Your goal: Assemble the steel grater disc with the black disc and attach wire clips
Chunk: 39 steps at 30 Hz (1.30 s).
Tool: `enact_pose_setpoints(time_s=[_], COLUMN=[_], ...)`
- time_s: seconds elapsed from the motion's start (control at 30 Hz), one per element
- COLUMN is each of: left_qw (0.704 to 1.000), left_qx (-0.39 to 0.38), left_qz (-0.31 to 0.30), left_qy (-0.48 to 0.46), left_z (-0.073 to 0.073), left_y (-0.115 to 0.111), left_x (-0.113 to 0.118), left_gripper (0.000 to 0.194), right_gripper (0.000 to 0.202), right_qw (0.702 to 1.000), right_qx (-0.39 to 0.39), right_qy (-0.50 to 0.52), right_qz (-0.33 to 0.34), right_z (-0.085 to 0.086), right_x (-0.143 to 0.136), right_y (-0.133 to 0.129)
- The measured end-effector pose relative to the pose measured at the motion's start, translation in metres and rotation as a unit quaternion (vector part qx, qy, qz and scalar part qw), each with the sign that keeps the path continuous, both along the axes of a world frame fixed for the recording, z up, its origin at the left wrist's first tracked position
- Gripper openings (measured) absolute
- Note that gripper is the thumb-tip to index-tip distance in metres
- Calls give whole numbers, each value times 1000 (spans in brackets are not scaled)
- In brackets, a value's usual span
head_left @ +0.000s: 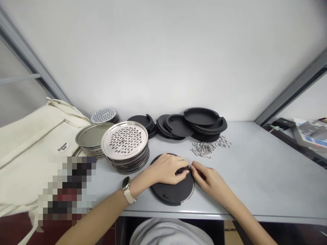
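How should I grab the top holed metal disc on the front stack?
Pinch the front-left rim of the disc, coming from the near side. That rim appears to overhang the stack, likely leaving room for fingers underneath; the middle is all holes.

Cream cloth (33, 143) cut off, metal piece (189, 164) half-hidden

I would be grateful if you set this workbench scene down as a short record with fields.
left hand: resting on black disc
right hand: fingertips at small shiny piece by the disc's edge
wrist: pale-strapped watch, left arm
nearest metal stack: left of the disc, top plate perforated
wire hooks: loose pile beyond right hand
back: black round parts, stacked
far left: cream bag
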<state>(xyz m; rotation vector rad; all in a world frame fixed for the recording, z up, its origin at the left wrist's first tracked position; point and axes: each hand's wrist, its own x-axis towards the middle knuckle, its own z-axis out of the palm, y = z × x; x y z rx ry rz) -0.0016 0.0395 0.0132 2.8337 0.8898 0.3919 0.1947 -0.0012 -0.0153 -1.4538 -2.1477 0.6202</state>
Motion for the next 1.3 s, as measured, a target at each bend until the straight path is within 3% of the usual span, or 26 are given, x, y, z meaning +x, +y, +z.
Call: enact_pose_setpoints(time_s=[0.57, 0.77, 0.97, 1.1, 1.3], left_qw=[1000, 999, 999, 999, 999], left_qx=[27, 28, 30, 38, 36], left_qz=[6, 8, 14, 12, 14], left_qy=[15, 18, 21, 22, 30], left_z=[0, 1, 1, 1, 1], left_y=[-2, -2, -3, -3, -2], left_x=[-1, -1, -1, -2, -1], left_gripper=[19, 20, 20, 20, 20], right_gripper=[20, 15, 13, 15, 15], right_qw=[998, 996, 976, 960, 989], right_qx=[-24, 5, 95, 8, 26], right_qy=[63, 89, 182, 277, 135], right_qz=[-11, -30, -78, -46, -45], right_z=[5, 5, 4, 3, 4], right_x=[1, 2, 8, 10, 4], right_y=[-4, -6, -4, -1, -4])
